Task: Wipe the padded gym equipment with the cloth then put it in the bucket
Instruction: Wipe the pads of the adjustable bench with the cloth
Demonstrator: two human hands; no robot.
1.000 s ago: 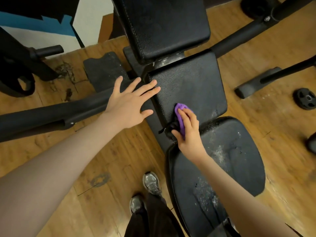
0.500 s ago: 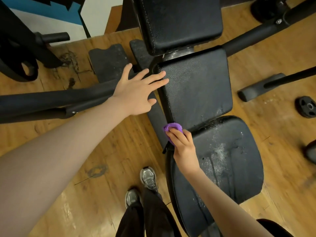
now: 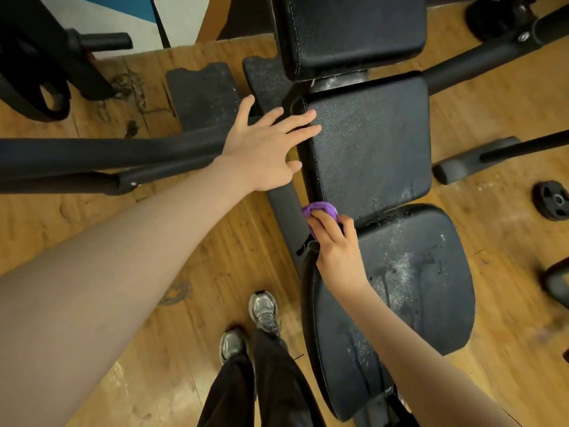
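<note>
The right hand (image 3: 337,241) pinches a bunched purple cloth (image 3: 318,210) against the near left corner of the middle black leatherette pad (image 3: 369,149), its fingers curled over the wad; the left hand (image 3: 264,149) lies spread, fingertips resting on that pad's left edge. To wipe well, I would judge it best to flatten the cloth, press evenly, and draw overlapping strokes outward from that corner, then carry on to the rounded black seat pad (image 3: 400,288) just nearer than the middle pad, which shows pale speckled residue. Counted: three black pads, one cloth, two hands, two grey shoes (image 3: 264,309), one small black weight plate (image 3: 552,200) to the right. No bucket is in view.
</note>
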